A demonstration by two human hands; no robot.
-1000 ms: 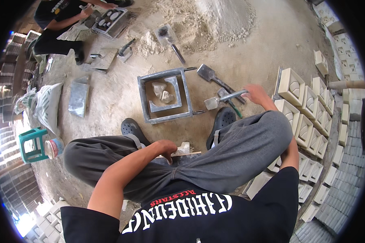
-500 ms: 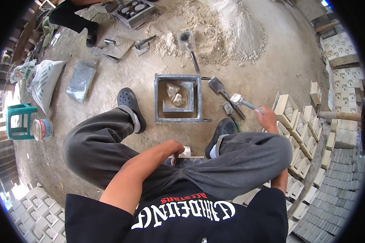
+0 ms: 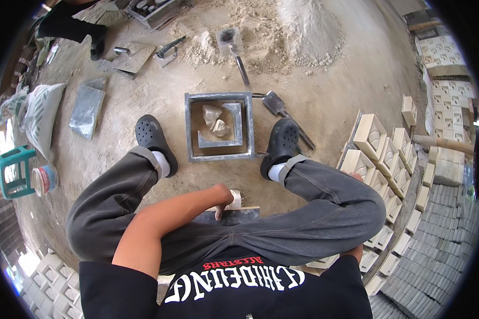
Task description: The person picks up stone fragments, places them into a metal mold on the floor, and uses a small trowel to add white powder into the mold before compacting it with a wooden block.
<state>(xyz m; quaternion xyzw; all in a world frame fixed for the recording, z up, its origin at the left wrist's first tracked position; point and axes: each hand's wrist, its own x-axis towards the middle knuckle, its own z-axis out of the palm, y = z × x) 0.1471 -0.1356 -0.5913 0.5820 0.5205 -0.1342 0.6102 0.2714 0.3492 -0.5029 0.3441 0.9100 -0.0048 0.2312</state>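
Note:
My left hand is between my thighs, thumb pointing down and fingers closed round a whitish stub. The stub stands at the edge of a dark flat board with a pale rim; whether they are joined I cannot tell. Only a sliver of my right hand shows past my right knee, so its fingers and anything in them are hidden. Between my feet sits a square grey frame mould. Inside it are an angular grey insert with a curved inner edge and pale lumps.
Right of the mould lies a small spade; another shovel points toward a pale sand heap. Cast blocks are stacked at right. At left are a green stool, a bucket and a sack. Another person's leg shows far left.
My right hand, earlier holding a white-headed mallet by its grey handle beside the mould, has dropped behind my right knee. The mallet is out of sight. My right foot has moved closer to the mould.

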